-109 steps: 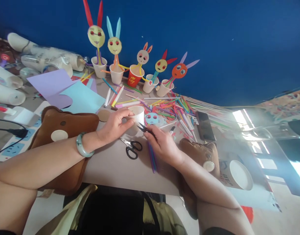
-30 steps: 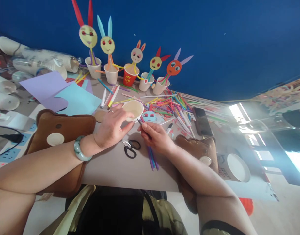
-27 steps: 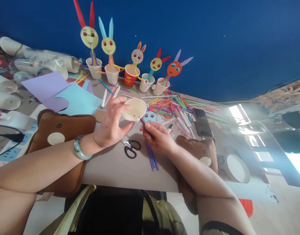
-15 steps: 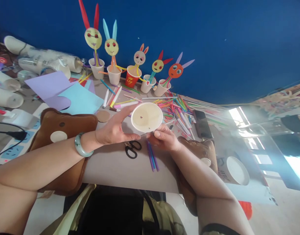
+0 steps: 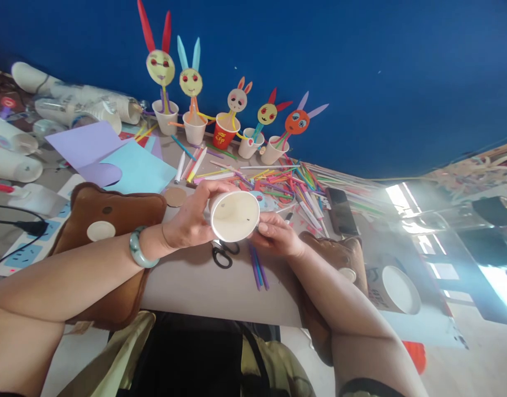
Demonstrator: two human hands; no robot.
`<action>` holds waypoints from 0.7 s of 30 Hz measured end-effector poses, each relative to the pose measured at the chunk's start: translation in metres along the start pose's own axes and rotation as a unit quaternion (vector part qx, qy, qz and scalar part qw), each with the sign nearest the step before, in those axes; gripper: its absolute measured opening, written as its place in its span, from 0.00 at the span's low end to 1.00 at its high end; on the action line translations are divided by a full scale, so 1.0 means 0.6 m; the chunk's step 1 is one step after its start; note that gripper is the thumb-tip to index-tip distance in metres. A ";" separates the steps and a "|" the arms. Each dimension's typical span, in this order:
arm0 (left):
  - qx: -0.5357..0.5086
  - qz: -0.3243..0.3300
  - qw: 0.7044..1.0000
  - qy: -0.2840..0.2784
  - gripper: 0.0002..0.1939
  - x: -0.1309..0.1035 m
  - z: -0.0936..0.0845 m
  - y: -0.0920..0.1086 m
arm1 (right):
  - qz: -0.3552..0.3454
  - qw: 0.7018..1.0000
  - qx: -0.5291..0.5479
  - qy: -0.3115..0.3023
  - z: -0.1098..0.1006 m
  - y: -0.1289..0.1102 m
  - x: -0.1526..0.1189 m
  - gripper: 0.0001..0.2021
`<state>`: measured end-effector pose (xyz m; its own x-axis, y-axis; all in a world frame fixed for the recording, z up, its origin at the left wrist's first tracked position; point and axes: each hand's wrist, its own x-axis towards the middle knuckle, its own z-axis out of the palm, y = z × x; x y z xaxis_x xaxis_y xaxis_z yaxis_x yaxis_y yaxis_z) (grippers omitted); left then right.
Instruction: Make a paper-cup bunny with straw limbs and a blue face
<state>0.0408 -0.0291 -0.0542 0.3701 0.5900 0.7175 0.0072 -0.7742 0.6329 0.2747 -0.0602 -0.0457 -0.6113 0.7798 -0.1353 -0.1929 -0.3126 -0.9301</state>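
A white paper cup is held over the middle of the table, its open mouth tilted toward me; small dark specks show inside. My left hand wraps round its left side. At the cup's right edge is my right hand, fingers bent together; whether they grip the rim or something small there is hard to make out. Just below the cup lie black-handled scissors, partly hidden by it. Purple and blue pipe cleaners or sticks lie beneath my right hand.
Several cups with rabbit-faced figures line the blue wall. Coloured sticks and markers lie scattered in front of them. Brown cushions are under both forearms. Purple and blue paper, a power strip and a dark phone surround the work area.
The cup has moved slightly left and down, and its mouth has turned more toward me. My left hand has shifted its hold, with its fingers now more behind the cup.
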 end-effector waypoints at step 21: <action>0.118 0.002 0.993 0.018 0.25 0.011 -0.005 0.007 | -0.011 0.995 -0.087 0.055 0.011 -0.018 -0.007 0.21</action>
<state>0.0406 -0.0277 -0.0460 0.3368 0.5916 0.7325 0.2250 -0.8060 0.5475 0.2743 -0.0634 -0.0332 -0.5192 0.8428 -0.1421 -0.0643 -0.2043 -0.9768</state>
